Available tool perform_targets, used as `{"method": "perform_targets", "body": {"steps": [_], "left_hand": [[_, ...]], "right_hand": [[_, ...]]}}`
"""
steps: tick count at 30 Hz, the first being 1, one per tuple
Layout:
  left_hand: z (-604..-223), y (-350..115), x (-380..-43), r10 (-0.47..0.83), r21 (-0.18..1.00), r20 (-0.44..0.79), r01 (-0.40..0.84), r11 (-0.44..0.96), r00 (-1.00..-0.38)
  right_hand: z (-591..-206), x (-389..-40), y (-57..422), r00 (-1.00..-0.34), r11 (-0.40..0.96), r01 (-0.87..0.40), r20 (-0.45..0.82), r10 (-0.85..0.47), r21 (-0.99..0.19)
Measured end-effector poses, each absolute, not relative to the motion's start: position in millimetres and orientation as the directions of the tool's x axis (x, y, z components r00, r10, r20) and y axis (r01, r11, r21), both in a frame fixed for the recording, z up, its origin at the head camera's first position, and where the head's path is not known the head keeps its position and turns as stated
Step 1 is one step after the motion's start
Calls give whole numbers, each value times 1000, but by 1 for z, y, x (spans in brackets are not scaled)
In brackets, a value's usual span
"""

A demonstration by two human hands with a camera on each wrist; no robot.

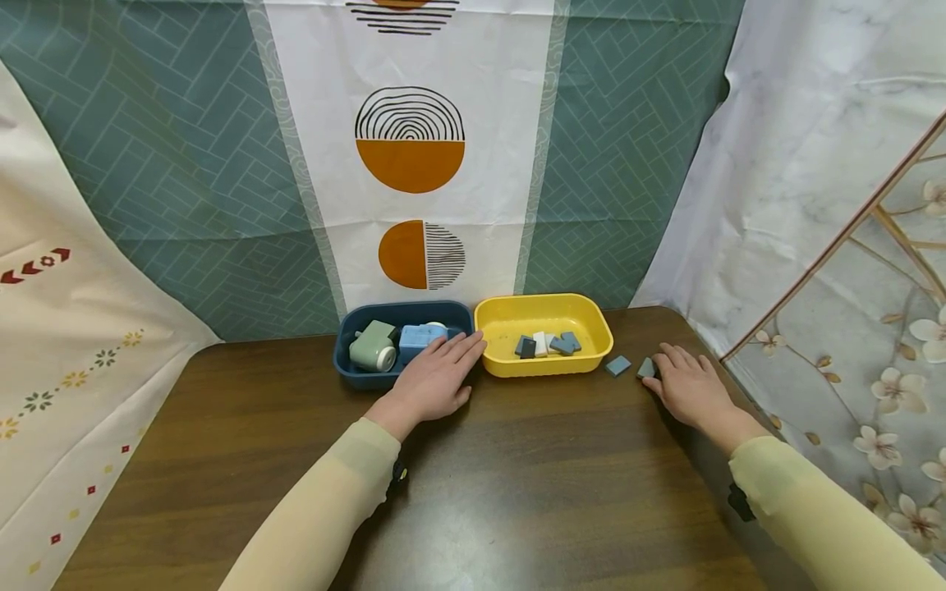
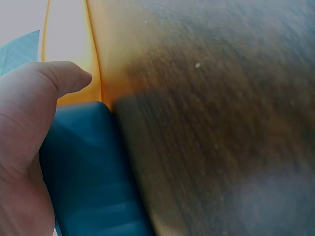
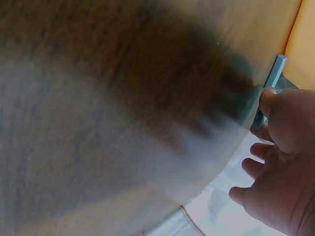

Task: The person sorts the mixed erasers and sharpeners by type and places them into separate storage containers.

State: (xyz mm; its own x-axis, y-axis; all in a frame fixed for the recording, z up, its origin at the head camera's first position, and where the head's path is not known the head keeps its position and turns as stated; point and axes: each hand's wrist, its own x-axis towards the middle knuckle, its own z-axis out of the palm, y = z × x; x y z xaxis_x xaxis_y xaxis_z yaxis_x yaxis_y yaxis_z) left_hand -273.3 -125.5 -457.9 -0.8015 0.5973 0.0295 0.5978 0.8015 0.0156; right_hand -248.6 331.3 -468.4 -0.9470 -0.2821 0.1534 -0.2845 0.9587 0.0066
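My right hand (image 1: 691,386) is at the right of the table, its thumb and forefinger pinching a small grey-blue tile (image 1: 646,368). In the right wrist view part of this tile (image 3: 258,119) shows between thumb and forefinger; the other fingers are spread apart from it. A second grey-blue tile (image 1: 617,366) lies flat on the table, between that hand and the yellow tray (image 1: 543,367). Several grey-blue, white and black tiles (image 1: 563,343) lie in the yellow tray. My left hand (image 1: 436,382) rests with straight fingers over the adjoining edges of the yellow tray and blue tray (image 1: 362,380).
Inside the blue tray are a pale green object (image 1: 369,346) with a round white end and a light blue object (image 1: 420,338), partly hidden by the left hand. Both trays stand at the back of the brown table (image 1: 517,484), before a patterned cloth (image 1: 244,287). A floral cloth (image 1: 879,394) borders the right side.
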Motion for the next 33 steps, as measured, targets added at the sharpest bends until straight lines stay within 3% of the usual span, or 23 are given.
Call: {"method": "perform_targets", "body": {"steps": [11, 20, 33], "left_hand": [[-455, -125, -272, 600, 8, 34, 601, 799, -799], [-457, -126, -274, 605, 17, 31, 606, 795, -795], [-460, -126, -275, 612, 27, 39, 613, 790, -790]], "right_hand": [[-457, -247, 328, -929, 949, -315, 204, -309, 6], [-450, -250, 322, -884, 932, -363, 319, -342, -7], [-437, -254, 310, -896, 934, -355, 300, -328, -38]]}}
